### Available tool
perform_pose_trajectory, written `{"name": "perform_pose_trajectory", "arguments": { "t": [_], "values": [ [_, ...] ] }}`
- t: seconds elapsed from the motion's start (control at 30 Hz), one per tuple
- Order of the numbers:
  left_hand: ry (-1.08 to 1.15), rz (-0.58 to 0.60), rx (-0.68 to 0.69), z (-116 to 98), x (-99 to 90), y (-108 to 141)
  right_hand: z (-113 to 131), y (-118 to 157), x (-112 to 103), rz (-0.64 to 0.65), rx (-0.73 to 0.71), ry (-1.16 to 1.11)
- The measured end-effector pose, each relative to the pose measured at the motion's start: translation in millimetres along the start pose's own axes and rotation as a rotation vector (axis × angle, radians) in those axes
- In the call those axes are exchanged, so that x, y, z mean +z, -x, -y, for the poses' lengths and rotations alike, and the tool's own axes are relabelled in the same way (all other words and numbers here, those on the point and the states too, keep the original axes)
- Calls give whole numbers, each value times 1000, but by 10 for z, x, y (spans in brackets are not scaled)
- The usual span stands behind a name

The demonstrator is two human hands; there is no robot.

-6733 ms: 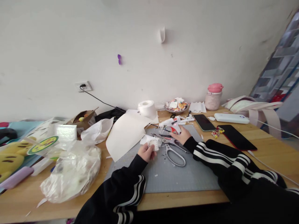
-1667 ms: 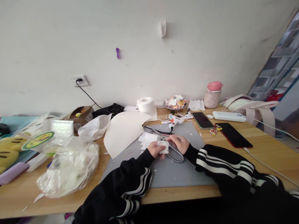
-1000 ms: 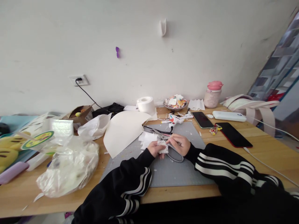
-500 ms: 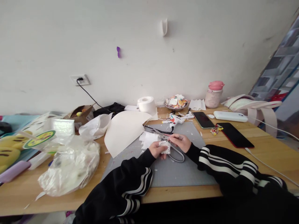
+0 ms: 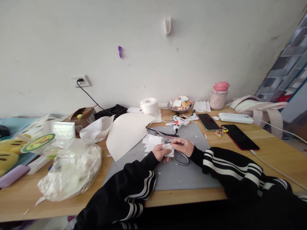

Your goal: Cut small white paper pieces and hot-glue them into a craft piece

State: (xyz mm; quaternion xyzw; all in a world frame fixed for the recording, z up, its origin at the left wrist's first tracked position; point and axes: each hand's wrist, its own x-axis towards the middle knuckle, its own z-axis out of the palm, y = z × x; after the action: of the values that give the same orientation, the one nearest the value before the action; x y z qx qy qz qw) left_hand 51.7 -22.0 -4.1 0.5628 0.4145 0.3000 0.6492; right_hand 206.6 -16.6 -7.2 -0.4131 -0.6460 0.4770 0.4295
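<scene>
Right hand (image 5: 184, 148) had shifted back to the white piece (image 5: 168, 146), its grip unclear; the left hand (image 5: 160, 152) pinched that piece above the mat (image 5: 184, 179), so both apparently worked together.

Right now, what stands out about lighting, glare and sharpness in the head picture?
Head view: soft light, faint shadow right of the white U-shaped hook; glints on the crumpled translucent plastic bag; markings on the small white piece too blurred to read.

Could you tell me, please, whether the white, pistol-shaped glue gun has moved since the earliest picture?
Yes; the glue gun has moved right, closer to the flat, green-edged black phone.
</scene>
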Motion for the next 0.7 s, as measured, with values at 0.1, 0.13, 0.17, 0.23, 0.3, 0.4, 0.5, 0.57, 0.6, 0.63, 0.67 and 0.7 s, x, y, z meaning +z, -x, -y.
{"name": "perform_pose_trajectory", "arguments": {
  "t": [0.1,0.13,0.17,0.23,0.3,0.4,0.5,0.57,0.6,0.63,0.67,0.7],
  "values": [
    [-4,1,-5,6,-1,2,25,9,6,8,-2,33],
    [-8,0,-8,9,-1,2,43,13,8,12,2,45],
    [-13,-2,-9,11,-1,1,61,17,9,15,7,54],
    [-26,-12,-5,16,0,-3,89,23,11,15,13,68],
    [-39,-20,-1,20,1,-11,93,21,8,5,22,78],
    [-44,-60,-5,23,-3,-29,61,6,-4,1,46,111],
    [-41,-137,-19,20,-12,-48,26,-8,-17,2,63,152],
    [-38,-165,-28,17,-17,-56,25,-10,-20,1,61,151],
    [-36,-169,-32,16,-19,-58,33,-9,-19,0,59,142],
    [-33,-170,-33,14,-20,-58,46,-7,-17,-4,62,132],
    [-29,-168,-33,14,-22,-56,62,-6,-14,-12,74,122],
    [-27,-164,-32,13,-23,-53,79,-4,-11,-24,95,114]
  ]
}}
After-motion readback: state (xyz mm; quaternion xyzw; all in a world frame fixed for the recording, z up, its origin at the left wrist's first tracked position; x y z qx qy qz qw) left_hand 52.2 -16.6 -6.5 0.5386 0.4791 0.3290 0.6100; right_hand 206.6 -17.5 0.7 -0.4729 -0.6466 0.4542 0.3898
